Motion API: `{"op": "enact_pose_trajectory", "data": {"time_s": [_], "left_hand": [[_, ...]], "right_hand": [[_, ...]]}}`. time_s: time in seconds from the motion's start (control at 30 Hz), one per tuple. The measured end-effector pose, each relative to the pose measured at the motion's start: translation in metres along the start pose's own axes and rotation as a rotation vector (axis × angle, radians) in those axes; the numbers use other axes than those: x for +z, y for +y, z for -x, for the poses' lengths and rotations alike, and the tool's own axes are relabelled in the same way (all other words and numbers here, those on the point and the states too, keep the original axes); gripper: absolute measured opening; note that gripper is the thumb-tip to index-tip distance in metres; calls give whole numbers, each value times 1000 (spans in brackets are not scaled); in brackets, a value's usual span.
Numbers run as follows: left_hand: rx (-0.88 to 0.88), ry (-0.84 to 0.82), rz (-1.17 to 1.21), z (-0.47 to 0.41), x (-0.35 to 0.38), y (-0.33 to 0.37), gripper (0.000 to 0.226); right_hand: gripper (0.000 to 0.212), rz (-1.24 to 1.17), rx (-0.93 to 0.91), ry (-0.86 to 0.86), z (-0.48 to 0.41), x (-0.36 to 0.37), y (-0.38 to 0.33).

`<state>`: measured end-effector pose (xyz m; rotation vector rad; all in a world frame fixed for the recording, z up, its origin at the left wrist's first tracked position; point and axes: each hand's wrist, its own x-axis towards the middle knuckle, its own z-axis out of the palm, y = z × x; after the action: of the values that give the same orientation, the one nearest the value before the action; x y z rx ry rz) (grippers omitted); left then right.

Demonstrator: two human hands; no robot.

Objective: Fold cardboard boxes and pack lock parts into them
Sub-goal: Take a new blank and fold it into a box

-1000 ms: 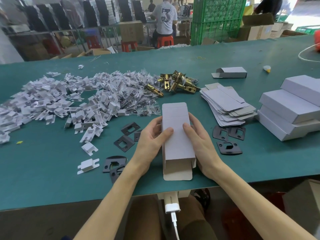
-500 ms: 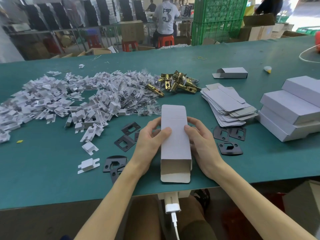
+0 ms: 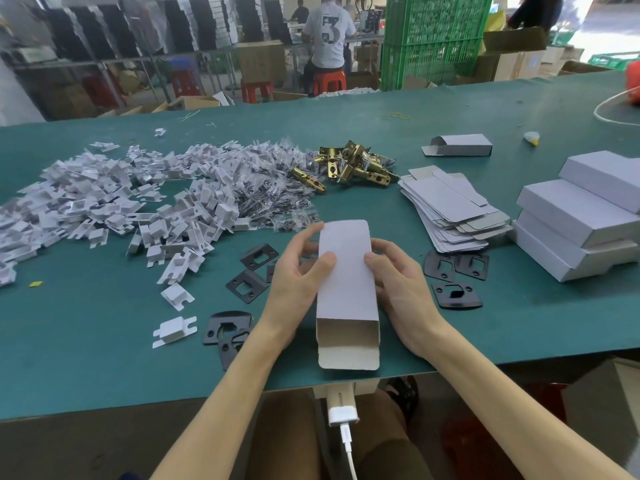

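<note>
We now hold the cardboard box at the near edge of the table – flatter a second ago, now an open sleeve – with our left hand and right hand each pinching one side, so closing an end flap probably comes next.

- the box hides parts of the fingers of the left hand and right hand.
- the white box stack runs off the right edge.
- the insert pile runs off the left edge.
- the left forearm covers part of a black plate.
</note>
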<state>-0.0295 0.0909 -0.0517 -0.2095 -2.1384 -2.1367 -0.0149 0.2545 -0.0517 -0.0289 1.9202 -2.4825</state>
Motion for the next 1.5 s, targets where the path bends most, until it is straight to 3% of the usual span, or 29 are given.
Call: {"op": "enact_pose_trajectory", "data": {"time_s": [0.2,0.77,1.5], "left_hand": [[15,25,-2,1,0,0,43],[11,-2,-84,4,5,5,34],[-11,-39,44,3,0,2,26]], "right_hand": [[20,32,-18,-18,1,0,0],[20,15,-37,-41,2,-1,0],[18,-24,-9,-23,5,1,-4]]}}
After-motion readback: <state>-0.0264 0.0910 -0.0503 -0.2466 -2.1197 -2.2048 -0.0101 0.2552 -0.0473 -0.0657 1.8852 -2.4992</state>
